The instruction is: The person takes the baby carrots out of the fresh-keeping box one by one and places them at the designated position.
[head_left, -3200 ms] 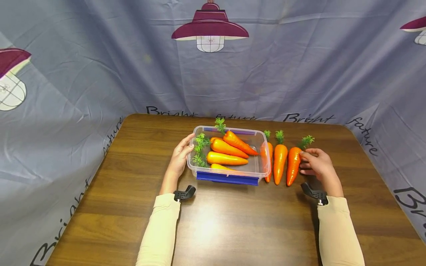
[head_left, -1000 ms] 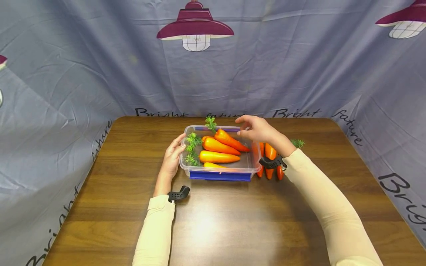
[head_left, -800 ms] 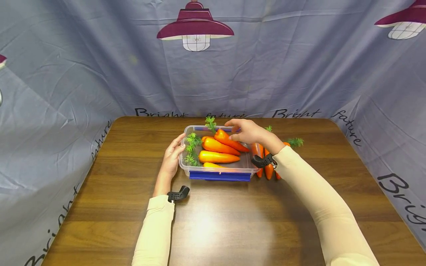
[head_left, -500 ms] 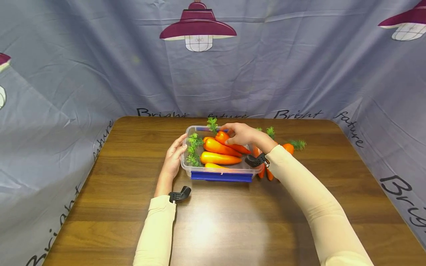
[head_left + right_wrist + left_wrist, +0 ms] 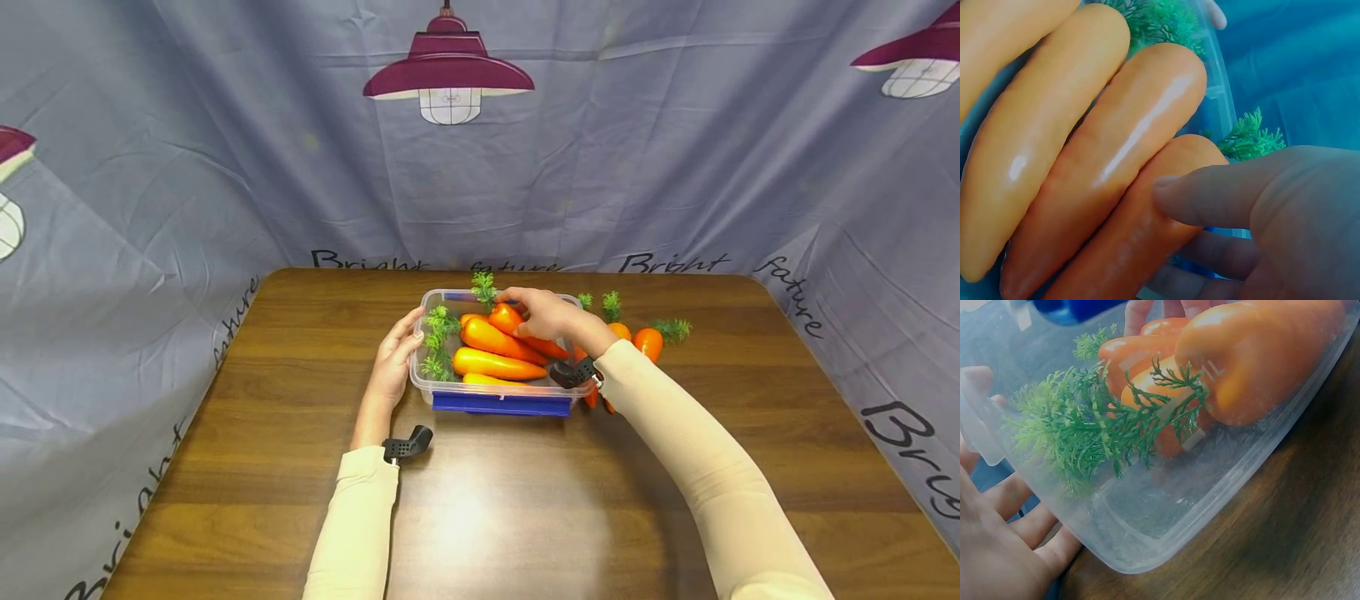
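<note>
A clear plastic container (image 5: 501, 389) with blue latches stands on the table, several orange carrots with green tops lying side by side in it. At its left end my left hand (image 5: 392, 358) holds the wall, thumb at the rim. My right hand (image 5: 551, 315) reaches in from the right and grips the rearmost carrot (image 5: 505, 317) near its thick end. In the right wrist view, the thumb lies on this carrot (image 5: 1166, 169) and the other fingers go behind it. Its green top (image 5: 483, 285) sticks out over the back rim.
Right of the container lie more carrots (image 5: 648, 342), partly hidden by the right forearm. A brown wooden table (image 5: 465, 500) bears everything. Behind it hangs a grey-blue curtain (image 5: 300, 167) printed with red lamps. Black camera mounts sit on both wrists.
My right hand has left the carrot it touched right of the container, moved left over the container and taken hold of the rearmost carrot inside. The left hand has stayed at the container's left end.
</note>
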Motion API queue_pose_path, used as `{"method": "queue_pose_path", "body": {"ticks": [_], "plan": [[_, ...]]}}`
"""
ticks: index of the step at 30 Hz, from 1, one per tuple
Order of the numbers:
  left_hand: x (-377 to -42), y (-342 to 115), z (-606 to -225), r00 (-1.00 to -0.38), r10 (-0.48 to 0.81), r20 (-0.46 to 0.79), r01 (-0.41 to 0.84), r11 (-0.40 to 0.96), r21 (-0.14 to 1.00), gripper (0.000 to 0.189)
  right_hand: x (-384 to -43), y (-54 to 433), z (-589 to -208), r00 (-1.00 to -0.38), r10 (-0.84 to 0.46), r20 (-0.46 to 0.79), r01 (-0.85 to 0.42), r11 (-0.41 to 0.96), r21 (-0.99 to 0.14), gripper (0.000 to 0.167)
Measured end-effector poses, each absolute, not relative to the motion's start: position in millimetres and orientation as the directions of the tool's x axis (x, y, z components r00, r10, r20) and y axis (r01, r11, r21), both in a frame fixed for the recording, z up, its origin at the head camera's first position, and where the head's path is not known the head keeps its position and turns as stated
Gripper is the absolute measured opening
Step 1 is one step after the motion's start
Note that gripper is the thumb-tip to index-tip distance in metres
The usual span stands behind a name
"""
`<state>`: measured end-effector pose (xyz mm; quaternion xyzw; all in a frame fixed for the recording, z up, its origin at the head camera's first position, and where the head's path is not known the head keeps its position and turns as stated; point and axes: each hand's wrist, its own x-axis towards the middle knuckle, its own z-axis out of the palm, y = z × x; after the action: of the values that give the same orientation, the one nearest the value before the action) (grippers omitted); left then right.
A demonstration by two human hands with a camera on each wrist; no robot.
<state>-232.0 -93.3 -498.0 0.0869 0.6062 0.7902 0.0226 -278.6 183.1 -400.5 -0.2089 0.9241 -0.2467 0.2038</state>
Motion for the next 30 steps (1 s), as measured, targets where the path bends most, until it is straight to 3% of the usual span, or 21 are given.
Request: {"method": "queue_pose_path", "body": {"ticks": [12,24,30], "plan": [[-231.5,-92.7,-497.0,-0.984,0.139,0.108,0.066,-0.282,0.957,0.051,-279.5,185.6,-404.0,-0.816,-0.524,-0.245,-0.31,0.753,-0.58,0.062],[-230.3,-93.3,-498.1,-0.983,0.155,0.1,0.056,-0.268,0.962,0.051,-277.3,189.9,-393.1,-0.84,-0.506,-0.197,-0.297,0.732,-0.614,0.063],[-230.3,-93.1,-497.1,-0.983,0.148,0.105,0.062,-0.268,0.961,0.051,-279.6,201.9,-374.4,-0.849,-0.51,-0.142,-0.266,0.643,-0.719,0.063]]}}
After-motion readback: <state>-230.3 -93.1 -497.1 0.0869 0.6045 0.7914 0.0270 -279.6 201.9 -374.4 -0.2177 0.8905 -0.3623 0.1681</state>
